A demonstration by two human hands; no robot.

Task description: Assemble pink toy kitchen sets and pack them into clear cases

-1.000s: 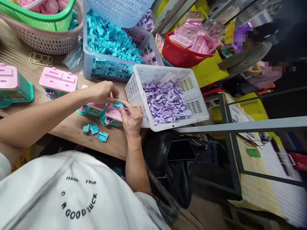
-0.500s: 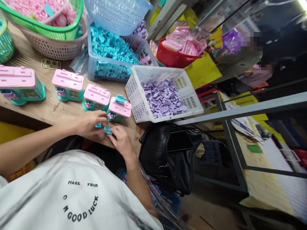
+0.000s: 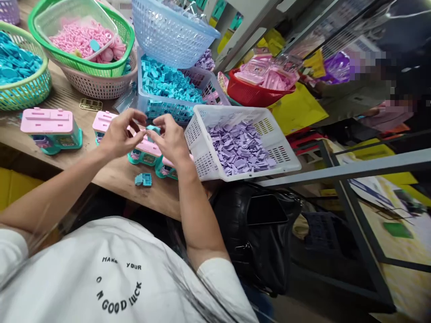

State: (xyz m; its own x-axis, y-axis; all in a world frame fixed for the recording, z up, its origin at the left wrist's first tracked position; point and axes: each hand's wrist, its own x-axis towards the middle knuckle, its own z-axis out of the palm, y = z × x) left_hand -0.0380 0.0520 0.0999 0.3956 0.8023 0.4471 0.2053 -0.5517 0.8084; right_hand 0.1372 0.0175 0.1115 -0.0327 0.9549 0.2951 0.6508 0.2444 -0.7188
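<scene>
Right hand point(image 3: 174, 142) pinches blue plastic part point(image 3: 154, 128) | left hand point(image 3: 117, 137): grip unclear | done: hidden | seemingly pending: near loose blue pieces point(image 3: 146, 180)

White shirt point(image 3: 134, 242), black lettering point(image 3: 116, 307), "MAKE YOUR", curved "O N GOOD LUCK" below

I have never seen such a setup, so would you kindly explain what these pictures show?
There is no machine: every picture comes from one head-worn camera, looking forward and down at the wearer's bare left hand and right hand. The right hand pinches a small light-blue plastic piece; the left is close by, contact unclear. On the brown wooden table are pink-topped teal plastic toys and loose light-blue plastic parts, with a white perforated plastic basket of purple plastic pieces to their right.
</scene>
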